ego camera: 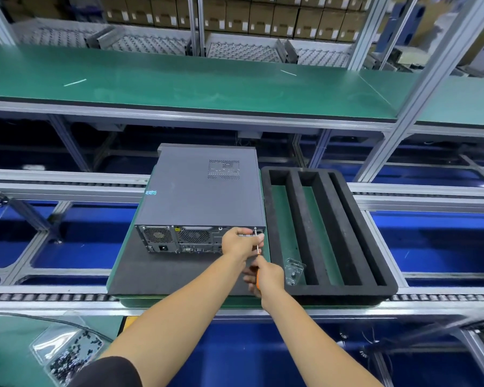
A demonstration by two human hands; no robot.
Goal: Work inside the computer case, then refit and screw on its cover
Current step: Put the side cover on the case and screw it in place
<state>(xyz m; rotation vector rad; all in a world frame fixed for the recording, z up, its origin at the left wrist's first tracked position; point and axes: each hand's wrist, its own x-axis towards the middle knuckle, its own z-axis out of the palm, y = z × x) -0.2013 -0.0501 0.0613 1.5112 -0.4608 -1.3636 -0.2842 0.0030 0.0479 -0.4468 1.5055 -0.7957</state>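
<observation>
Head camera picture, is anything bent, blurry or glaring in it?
Head view: wide-angle bends the straight aluminium frame rails; the clear plastic bag of dark screws at the lower left is smeared and glary; the grey metal computer case and both hands look sharp.

Screwdriver point(258, 248) tip is lost behind the left hand point(239, 241). Screw itself, too small to tell. Bag of screws point(65, 356) runs off the bottom edge.
</observation>
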